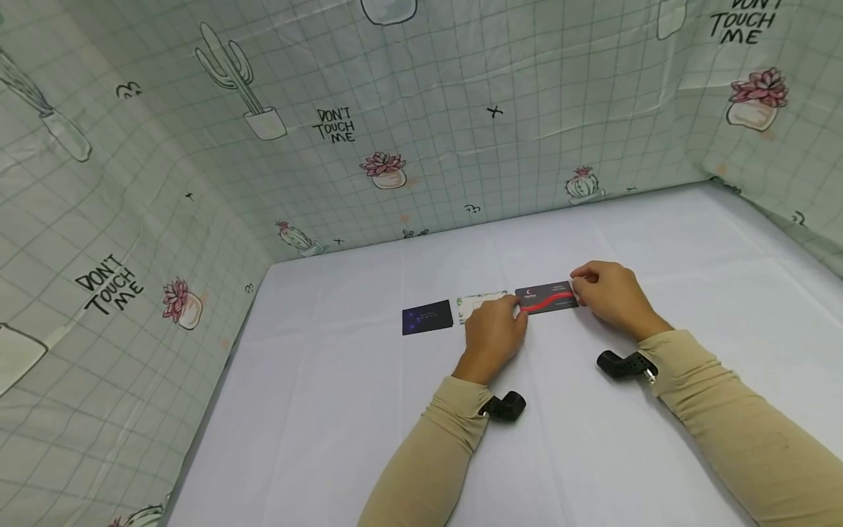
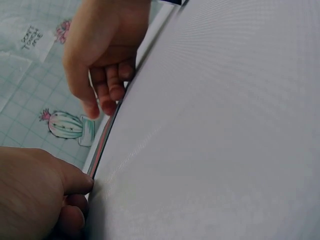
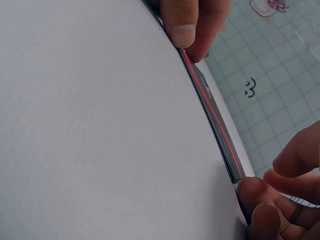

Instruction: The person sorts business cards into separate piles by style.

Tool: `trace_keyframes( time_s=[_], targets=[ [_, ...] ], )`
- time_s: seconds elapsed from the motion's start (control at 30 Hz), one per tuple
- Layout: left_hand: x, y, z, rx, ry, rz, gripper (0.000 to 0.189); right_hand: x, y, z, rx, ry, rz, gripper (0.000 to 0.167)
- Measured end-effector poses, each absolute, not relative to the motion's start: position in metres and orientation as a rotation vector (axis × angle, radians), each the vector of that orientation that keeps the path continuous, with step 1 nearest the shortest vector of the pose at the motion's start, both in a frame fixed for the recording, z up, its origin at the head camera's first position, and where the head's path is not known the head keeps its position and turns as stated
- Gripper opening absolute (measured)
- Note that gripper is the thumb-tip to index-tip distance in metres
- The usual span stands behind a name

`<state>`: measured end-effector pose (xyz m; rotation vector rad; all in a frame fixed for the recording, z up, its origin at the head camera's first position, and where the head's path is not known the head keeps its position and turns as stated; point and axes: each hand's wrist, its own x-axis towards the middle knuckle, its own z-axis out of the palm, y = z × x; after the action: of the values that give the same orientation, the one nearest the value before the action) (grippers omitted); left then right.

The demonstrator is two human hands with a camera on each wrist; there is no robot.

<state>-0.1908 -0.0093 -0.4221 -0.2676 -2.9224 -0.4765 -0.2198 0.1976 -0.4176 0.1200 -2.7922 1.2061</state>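
A dark grey business card [image 1: 546, 298] with a red wavy stripe lies flat on the white table, between both hands. My left hand [image 1: 495, 327] holds its left end; the right wrist view shows that thumb [image 3: 183, 35] and forefinger at the card's end. At the opposite end, fingertips of my right hand [image 1: 612, 293] touch the edge, the fingers loosely bent. Edge-on in the right wrist view, the card [image 3: 215, 117] shows thin layered dark lines. My left hand partly hides a white card with a leafy border [image 1: 470, 301]. Further left lies a dark blue card [image 1: 428, 318].
The three cards sit in a row on the white table [image 1: 329, 380]. Behind and at both sides hangs a pale gridded cloth [image 1: 448, 95] printed with cacti and words. A black wrist device [image 1: 506, 407] is on the left wrist, another [image 1: 622, 364] on the right.
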Motion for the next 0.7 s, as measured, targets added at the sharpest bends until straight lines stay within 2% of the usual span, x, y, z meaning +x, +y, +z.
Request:
trace_keyframes(
  time_s=[0.27, 0.47, 0.7],
  targets=[
    [-0.191, -0.008, -0.424, -0.268, -2.911, -0.468, 0.025, -0.22, 0.2, -0.418, 0.108, -2.795, 1.23, 0.031],
    [-0.185, -0.01, -0.416, -0.299, -2.921, -0.506, 0.033, -0.216, 0.204, -0.418, 0.107, -2.8, 1.232, 0.03],
    [-0.171, -0.039, -0.403, -0.397, -2.9, -0.568, 0.028, -0.204, 0.213, -0.418, 0.195, -2.84, 1.158, 0.032]
  ],
)
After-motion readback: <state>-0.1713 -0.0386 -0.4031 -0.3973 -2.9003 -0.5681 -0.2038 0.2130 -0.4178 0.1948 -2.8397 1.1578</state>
